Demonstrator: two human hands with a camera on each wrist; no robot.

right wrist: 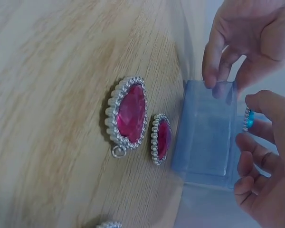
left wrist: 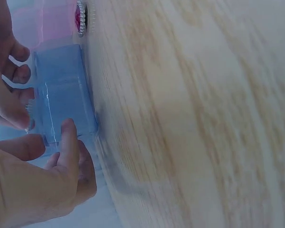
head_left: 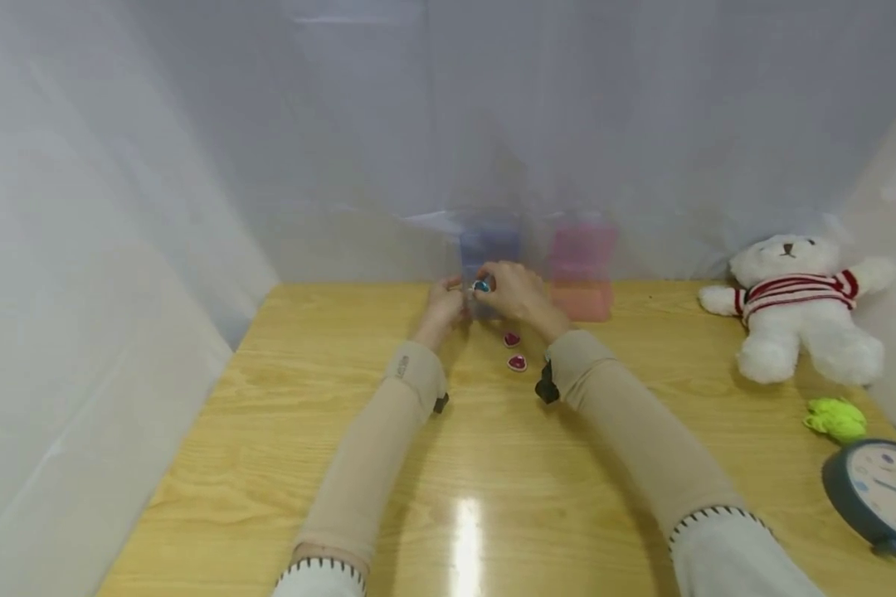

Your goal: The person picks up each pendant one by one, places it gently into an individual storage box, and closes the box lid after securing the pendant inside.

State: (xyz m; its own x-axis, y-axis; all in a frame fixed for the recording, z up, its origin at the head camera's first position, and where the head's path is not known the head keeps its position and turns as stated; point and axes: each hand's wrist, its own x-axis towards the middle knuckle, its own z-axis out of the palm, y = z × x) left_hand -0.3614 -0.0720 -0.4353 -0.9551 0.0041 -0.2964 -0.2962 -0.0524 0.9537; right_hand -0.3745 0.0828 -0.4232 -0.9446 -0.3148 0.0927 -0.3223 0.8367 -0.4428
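Observation:
A clear blue plastic box [head_left: 490,240] stands at the back of the table, against the grey sheet. My left hand [head_left: 442,308] grips it at its left side, fingers on the front wall [left wrist: 66,95] and thumb by the top edge. Just above the box, my right hand [head_left: 518,292] pinches a blue gem pendant [right wrist: 250,120] with a beaded silver rim between thumb and fingers. Two pink gem pendants [right wrist: 132,114] with silver rims lie on the table in front of the box. The box's inside is too blurred to make out.
A clear pink box [head_left: 582,269] stands right of the blue one. Along the right side are a white teddy bear [head_left: 802,311] in a striped sweater, a yellow-green bundle [head_left: 836,419] and a round clock [head_left: 884,493]. Another silver beaded edge [right wrist: 109,224] shows low in the right wrist view.

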